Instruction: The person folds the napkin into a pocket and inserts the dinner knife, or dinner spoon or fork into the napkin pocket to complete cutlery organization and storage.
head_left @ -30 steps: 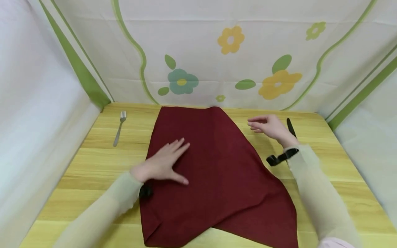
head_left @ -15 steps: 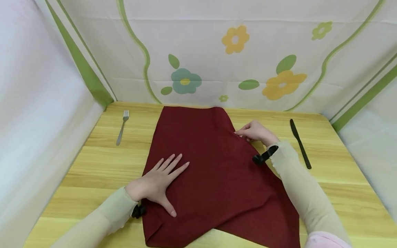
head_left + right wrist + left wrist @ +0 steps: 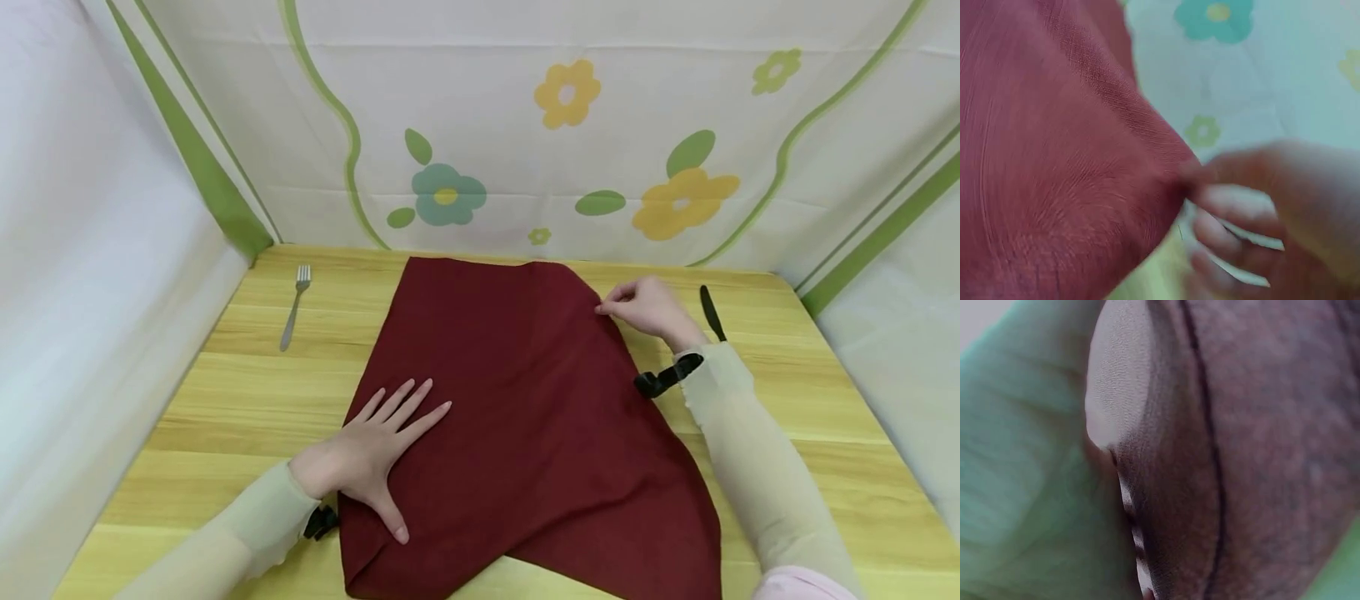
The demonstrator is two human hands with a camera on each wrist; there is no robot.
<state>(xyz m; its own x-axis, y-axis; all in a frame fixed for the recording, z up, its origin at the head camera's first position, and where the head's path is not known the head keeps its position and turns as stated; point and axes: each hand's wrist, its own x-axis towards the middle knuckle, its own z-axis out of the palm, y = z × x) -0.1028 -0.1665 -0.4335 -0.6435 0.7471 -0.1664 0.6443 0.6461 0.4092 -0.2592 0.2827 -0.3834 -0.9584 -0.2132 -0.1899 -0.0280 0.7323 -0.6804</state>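
A dark red cloth [image 3: 517, 417] lies across the middle of the table, partly folded, with creases near its lower end. My left hand [image 3: 367, 458] rests flat on its left side, fingers spread. At the cloth's upper right edge, my right hand [image 3: 645, 308] pinches the fabric between thumb and fingertips. The right wrist view shows the pinched edge of the cloth [image 3: 1079, 169] drawn to a point at the right hand [image 3: 1241, 206]. In the left wrist view, blurred close-up surfaces hide most of the left hand's work.
A fork [image 3: 296, 308] lies on the wooden table [image 3: 225, 408] at the left. A black knife [image 3: 712, 312] lies at the right, partly hidden behind the right forearm. A white flower-patterned curtain [image 3: 502, 100] stands behind the table.
My right hand moved in to the cloth's right edge, took hold of it and drew it rightward. My left hand slid toward the lower left, and the cloth's top shifted right.
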